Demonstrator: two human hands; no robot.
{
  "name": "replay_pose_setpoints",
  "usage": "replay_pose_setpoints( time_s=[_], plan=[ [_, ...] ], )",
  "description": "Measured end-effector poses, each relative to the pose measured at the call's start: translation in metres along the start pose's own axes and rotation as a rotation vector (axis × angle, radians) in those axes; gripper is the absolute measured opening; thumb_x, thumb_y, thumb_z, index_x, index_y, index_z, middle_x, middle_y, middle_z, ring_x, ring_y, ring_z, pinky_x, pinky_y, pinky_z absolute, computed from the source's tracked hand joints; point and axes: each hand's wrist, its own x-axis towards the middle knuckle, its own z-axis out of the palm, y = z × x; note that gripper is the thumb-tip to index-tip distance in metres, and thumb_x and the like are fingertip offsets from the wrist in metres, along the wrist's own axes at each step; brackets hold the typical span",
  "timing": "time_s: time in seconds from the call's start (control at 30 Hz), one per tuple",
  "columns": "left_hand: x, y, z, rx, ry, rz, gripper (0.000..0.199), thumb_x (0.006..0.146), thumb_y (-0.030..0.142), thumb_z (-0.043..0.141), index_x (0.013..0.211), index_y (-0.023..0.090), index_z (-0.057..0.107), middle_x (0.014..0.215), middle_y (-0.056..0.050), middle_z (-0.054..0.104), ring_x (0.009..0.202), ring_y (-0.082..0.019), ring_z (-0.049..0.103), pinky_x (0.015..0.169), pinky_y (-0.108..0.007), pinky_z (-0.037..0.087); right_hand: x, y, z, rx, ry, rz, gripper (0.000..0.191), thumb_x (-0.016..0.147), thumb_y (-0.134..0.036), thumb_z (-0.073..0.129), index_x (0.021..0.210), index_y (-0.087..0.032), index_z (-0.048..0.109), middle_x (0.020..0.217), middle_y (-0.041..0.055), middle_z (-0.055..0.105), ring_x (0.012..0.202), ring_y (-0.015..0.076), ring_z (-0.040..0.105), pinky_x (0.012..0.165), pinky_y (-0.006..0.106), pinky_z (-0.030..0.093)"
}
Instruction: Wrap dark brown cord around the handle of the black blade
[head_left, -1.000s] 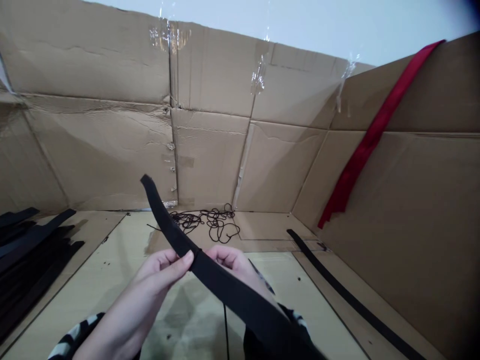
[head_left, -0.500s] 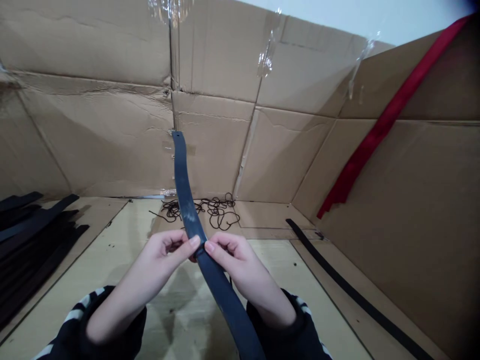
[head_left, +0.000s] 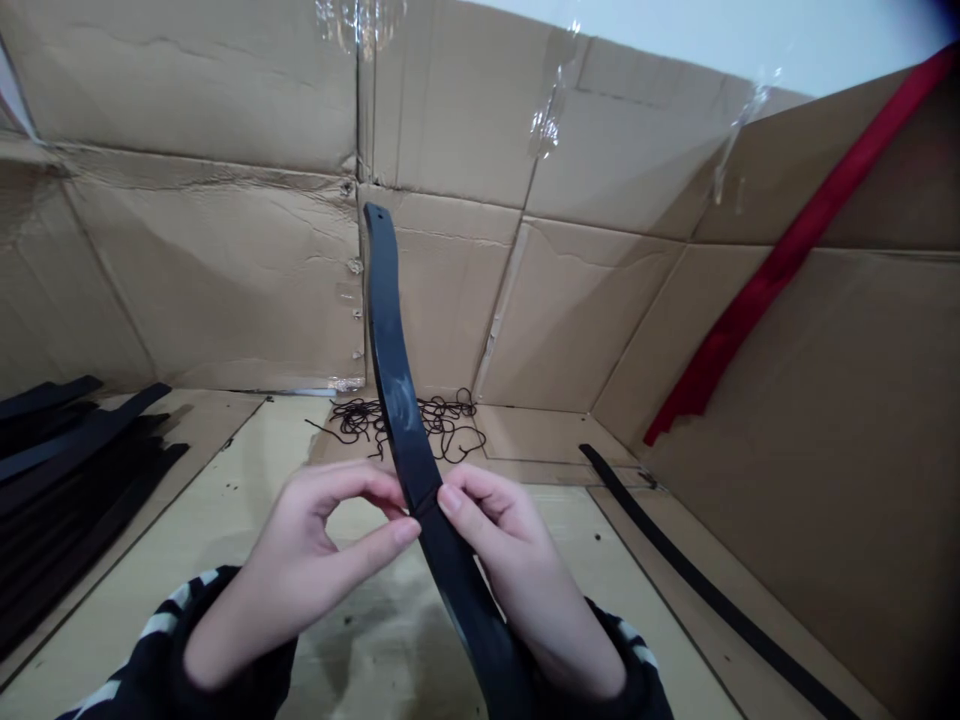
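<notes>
Nearer me than the cord tangle [head_left: 360, 411], my right grip [head_left: 521, 560] pinches the black strip [head_left: 391, 330]; my left grip [head_left: 300, 560] sits parted at its edge. I'm apparently adjusting the thin band [head_left: 425, 501] crossing it; that calls for steady right-side pressure.

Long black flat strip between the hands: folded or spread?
Spread, gently curved: the long black flat strip runs unfolded from its holed far end past left hand and right hand. Near end out of view: cannot tell.
</notes>
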Motion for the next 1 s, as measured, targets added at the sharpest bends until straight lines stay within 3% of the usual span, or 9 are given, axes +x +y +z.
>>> replay_pose_setpoints(
  time_s=[0.17,0.43,0.63,0.8,1.0],
  plan=[
    [-0.013,-0.006,0.002,0.245,0.234,0.362,0.027,0.067,0.007,0.077,0.081,0.028,0.07,0.093,-0.001,0.07,0.084,-0.018,0.068,0.079,-0.026,0.053,-0.004,-0.003,0.003,-0.028,0.05,0.016,0.029,0.086,-0.039,0.061,0.07,-0.016,0.058,0.064,-0.0032,0.048,0.059,0.0087,0.039,0.054,0.02,0.032],
    [-0.01,0.014,0.002,0.658,0.28,0.669,0.015,0.067,0.011,0.075,0.073,0.025,0.075,0.075,-0.003,0.077,0.063,-0.016,0.071,0.066,-0.02,0.056,-0.008,-0.01,0.008,-0.078,0.104,0.022,0.026,0.084,-0.04,0.06,0.069,-0.017,0.058,0.064,-0.0021,0.05,0.06,0.0109,0.042,0.054,0.021,0.035],
    [-0.013,0.021,0.002,0.732,0.262,0.708,0.011,0.069,0.012,0.072,0.073,0.021,0.071,0.07,-0.003,0.077,0.059,-0.014,0.071,0.069,-0.017,0.055,-0.01,-0.011,0.011,-0.12,0.099,0.009,0.026,0.084,-0.037,0.059,0.069,-0.016,0.058,0.064,-0.0026,0.049,0.06,0.0094,0.042,0.055,0.02,0.035],
    [-0.011,0.014,0.002,0.851,0.149,0.69,0.007,0.078,0.011,0.065,0.076,0.018,0.064,0.058,0.0,0.068,0.047,-0.01,0.062,0.06,-0.018,0.05,-0.009,-0.008,0.011,-0.133,0.108,0.016,0.027,0.087,-0.039,0.057,0.07,-0.017,0.057,0.062,-0.0033,0.047,0.058,0.0095,0.04,0.05,0.02,0.033],
    [-0.011,0.008,-0.001,0.84,0.128,0.69,0.015,0.076,0.008,0.068,0.084,0.02,0.069,0.069,0.0,0.074,0.057,-0.012,0.066,0.065,-0.02,0.049,-0.007,-0.005,0.01,-0.134,0.145,0.042,0.032,0.088,-0.041,0.055,0.067,-0.017,0.05,0.062,-0.0042,0.04,0.058,0.0092,0.035,0.051,0.02,0.03]
  ],
)
